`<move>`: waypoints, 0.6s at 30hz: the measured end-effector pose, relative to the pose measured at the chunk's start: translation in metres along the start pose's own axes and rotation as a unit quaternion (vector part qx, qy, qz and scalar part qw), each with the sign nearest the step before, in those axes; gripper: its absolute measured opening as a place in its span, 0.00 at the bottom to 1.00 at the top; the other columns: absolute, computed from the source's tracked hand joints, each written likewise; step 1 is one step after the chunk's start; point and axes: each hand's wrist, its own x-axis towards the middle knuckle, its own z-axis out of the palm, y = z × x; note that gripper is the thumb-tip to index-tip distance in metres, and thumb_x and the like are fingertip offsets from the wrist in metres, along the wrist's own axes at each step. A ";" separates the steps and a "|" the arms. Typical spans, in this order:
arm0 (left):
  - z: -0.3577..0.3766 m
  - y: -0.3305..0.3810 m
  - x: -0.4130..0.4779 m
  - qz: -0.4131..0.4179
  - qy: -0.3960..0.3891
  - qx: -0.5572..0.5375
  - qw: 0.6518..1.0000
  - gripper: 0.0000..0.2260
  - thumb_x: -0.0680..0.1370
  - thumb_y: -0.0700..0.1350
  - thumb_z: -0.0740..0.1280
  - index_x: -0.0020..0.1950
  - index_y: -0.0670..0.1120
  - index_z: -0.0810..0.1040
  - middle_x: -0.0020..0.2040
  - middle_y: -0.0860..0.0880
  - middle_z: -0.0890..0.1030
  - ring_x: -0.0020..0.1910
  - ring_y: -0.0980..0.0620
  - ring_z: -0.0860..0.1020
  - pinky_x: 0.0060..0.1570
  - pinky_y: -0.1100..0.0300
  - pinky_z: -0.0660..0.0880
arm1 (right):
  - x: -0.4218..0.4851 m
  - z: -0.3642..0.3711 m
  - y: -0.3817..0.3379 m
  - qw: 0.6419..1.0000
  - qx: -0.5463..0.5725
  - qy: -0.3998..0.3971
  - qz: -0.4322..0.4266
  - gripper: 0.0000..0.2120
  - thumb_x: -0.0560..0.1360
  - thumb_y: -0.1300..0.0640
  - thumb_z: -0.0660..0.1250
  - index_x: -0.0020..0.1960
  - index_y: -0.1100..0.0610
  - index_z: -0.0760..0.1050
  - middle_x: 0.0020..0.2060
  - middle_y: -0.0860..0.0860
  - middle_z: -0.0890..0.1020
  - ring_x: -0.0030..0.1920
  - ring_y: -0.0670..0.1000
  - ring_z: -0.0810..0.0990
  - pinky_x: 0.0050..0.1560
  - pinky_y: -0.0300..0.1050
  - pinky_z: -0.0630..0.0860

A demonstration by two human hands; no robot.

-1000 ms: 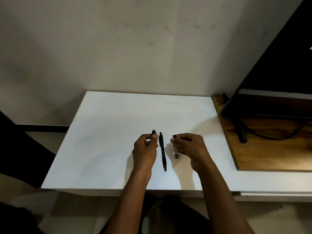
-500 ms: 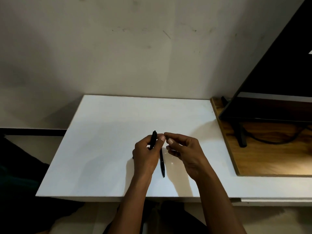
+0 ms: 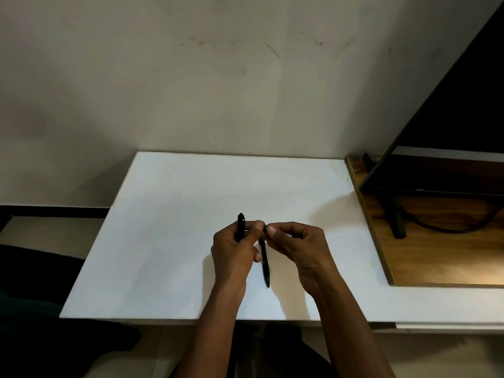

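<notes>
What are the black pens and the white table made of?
Held pen in the left hand and lying pen: probably plastic, smooth with slight shine. White table: likely laminated board, flat, matte. Small piece pinched by the right hand: too small to tell.

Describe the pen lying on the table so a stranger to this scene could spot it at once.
Find the white table against the wall, then the two hands near its front edge. Between the left hand and right hand a slim black pen lies flat on the tabletop. The other black pen is held upright by the left hand.
</notes>
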 end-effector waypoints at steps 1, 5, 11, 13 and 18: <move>0.000 -0.001 0.000 0.003 0.008 0.005 1.000 0.04 0.76 0.46 0.74 0.44 0.47 0.86 0.36 0.43 0.86 0.20 0.56 0.73 0.27 0.67 0.72 | 0.000 0.001 0.001 1.000 0.001 0.002 0.003 0.05 0.72 0.64 0.75 0.48 0.63 0.86 0.44 0.61 0.88 0.48 0.58 0.88 0.50 0.43 0.83; 0.000 -0.005 0.000 0.014 0.034 0.019 0.999 0.05 0.75 0.46 0.74 0.41 0.47 0.85 0.30 0.48 0.83 0.19 0.58 0.73 0.23 0.69 0.71 | -0.001 0.003 0.003 0.999 0.028 0.011 0.033 0.05 0.72 0.66 0.75 0.47 0.66 0.85 0.43 0.63 0.87 0.47 0.61 0.87 0.49 0.43 0.83; 0.003 -0.006 0.000 0.048 0.034 0.044 0.997 0.05 0.76 0.46 0.73 0.41 0.48 0.84 0.32 0.51 0.85 0.19 0.58 0.73 0.23 0.67 0.71 | -0.001 -0.002 0.002 0.994 0.081 0.018 0.073 0.05 0.72 0.70 0.73 0.47 0.69 0.84 0.45 0.65 0.87 0.48 0.62 0.87 0.51 0.45 0.84; 0.004 -0.006 0.000 0.043 0.024 0.035 0.998 0.05 0.76 0.47 0.73 0.42 0.48 0.84 0.33 0.52 0.86 0.18 0.57 0.72 0.24 0.68 0.71 | -0.001 -0.002 0.001 0.993 0.090 0.020 0.078 0.05 0.72 0.69 0.73 0.47 0.69 0.84 0.46 0.65 0.87 0.47 0.60 0.88 0.49 0.44 0.84; 0.008 -0.006 0.002 0.017 0.018 0.015 1.000 0.06 0.75 0.50 0.74 0.42 0.50 0.86 0.37 0.54 0.87 0.23 0.58 0.73 0.27 0.65 0.74 | 0.002 -0.009 -0.008 0.980 0.130 0.069 0.131 0.03 0.71 0.62 0.76 0.45 0.60 0.88 0.44 0.55 0.89 0.46 0.53 0.88 0.45 0.42 0.84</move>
